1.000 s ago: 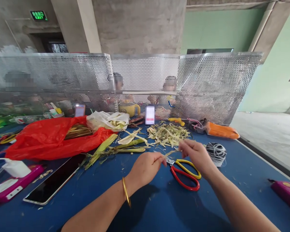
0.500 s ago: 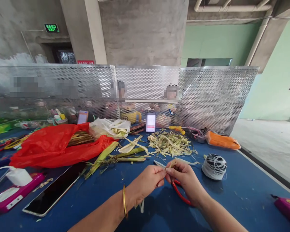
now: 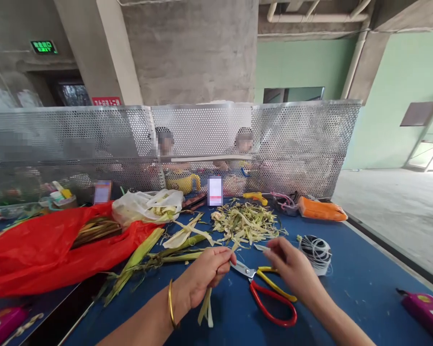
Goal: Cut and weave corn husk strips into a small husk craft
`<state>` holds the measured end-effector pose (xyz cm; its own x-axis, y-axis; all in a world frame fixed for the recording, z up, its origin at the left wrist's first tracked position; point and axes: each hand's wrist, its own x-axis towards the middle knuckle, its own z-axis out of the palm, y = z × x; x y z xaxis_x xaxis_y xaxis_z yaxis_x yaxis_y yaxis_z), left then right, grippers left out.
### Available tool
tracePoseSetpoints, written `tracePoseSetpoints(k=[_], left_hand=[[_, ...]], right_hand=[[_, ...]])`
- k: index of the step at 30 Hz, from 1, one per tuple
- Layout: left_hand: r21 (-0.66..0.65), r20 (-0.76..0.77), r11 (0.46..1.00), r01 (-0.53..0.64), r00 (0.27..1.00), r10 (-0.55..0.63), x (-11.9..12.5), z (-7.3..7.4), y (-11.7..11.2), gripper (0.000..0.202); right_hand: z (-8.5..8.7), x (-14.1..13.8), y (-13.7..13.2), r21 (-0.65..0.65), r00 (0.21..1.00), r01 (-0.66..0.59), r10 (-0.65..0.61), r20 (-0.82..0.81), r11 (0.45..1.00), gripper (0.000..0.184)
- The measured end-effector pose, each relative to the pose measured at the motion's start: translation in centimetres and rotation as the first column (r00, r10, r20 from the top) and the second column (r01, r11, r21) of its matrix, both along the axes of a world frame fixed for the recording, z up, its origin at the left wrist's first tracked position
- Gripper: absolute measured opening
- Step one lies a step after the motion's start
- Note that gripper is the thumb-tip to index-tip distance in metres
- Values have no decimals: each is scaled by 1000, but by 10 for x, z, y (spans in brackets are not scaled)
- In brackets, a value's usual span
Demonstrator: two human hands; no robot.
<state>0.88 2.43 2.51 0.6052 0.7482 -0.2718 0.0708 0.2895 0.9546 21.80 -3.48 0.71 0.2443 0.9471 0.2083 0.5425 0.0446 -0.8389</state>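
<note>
My left hand (image 3: 209, 271), with a gold bangle at the wrist, is closed in a pinch on a pale husk strip (image 3: 206, 307). Loose ends hang below the fist and a short tip sticks out above the fingers. Scissors (image 3: 247, 272) with one red and one yellow handle lie between my hands, blades toward the left fingers. My right hand (image 3: 290, 262) hovers over the right side, thumb and fingertips apart and curved, with nothing visible between them. A whitish sliver (image 3: 261, 247) shows just beyond its fingertips.
A heap of husk shreds (image 3: 247, 221) lies ahead, with whole husks (image 3: 140, 264) to its left. A thread spool (image 3: 315, 254) stands beyond my right hand. A red plastic bag (image 3: 29, 245) covers the left side. A perforated metal screen (image 3: 205, 129) stands behind, with people beyond it.
My right hand has moved right, away from the left hand, leaving the scissors in view on the table. My left hand keeps its pinch. The view has turned right.
</note>
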Motion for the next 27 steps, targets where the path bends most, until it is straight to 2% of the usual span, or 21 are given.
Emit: tracePoseSetpoints(k=[1, 2, 3, 5, 7, 13, 15, 17, 19, 21, 23, 27], left_hand=[[-45, 26, 999, -20, 999, 21, -2, -1, 5, 20], [-90, 47, 995, -43, 998, 48, -4, -3, 9, 19], [-132, 65, 989, -66, 995, 75, -6, -4, 13, 18], [-187, 94, 975, -116, 986, 135, -10, -6, 19, 17], [-197, 122, 968, -154, 976, 180, -13, -6, 23, 17], [-212, 199, 964, -162, 958, 205, -17, -9, 26, 17], [-245, 204, 954, -172, 953, 224, -15, -10, 26, 17], [-285, 197, 943, -171, 953, 232, -14, -10, 25, 19], [-313, 186, 934, -171, 954, 236, -12, -8, 23, 20], [-322, 178, 932, -168, 956, 234, -11, -6, 21, 20], [-324, 175, 932, -160, 958, 225, -10, -5, 19, 19], [-330, 187, 935, -132, 962, 201, -10, -6, 16, 20]], right_hand=[[0, 3, -6, -86, 969, -42, 61, 238, 995, 18], [-2, 4, -12, -169, 905, -39, 107, 411, 985, 12], [-4, 4, -19, -242, 838, -10, 140, 527, 970, 9], [-9, 1, -28, -305, 740, 18, 193, 645, 952, 8], [-16, -5, -33, -331, 701, 27, 218, 679, 943, 10], [-27, -37, -40, -374, 674, 4, 274, 686, 927, 12], [-24, -40, -40, -360, 647, -74, 319, 692, 930, 5], [-14, -32, -33, -300, 597, -114, 306, 741, 947, 5], [0, -15, -17, -147, 486, -18, 137, 863, 989, 14], [13, 5, 6, -19, 291, 73, -3, 957, 997, 16], [19, 21, 29, -17, 107, 163, -1, 994, 987, 21], [14, 34, 53, -51, 84, 188, 35, 996, 981, 26]])
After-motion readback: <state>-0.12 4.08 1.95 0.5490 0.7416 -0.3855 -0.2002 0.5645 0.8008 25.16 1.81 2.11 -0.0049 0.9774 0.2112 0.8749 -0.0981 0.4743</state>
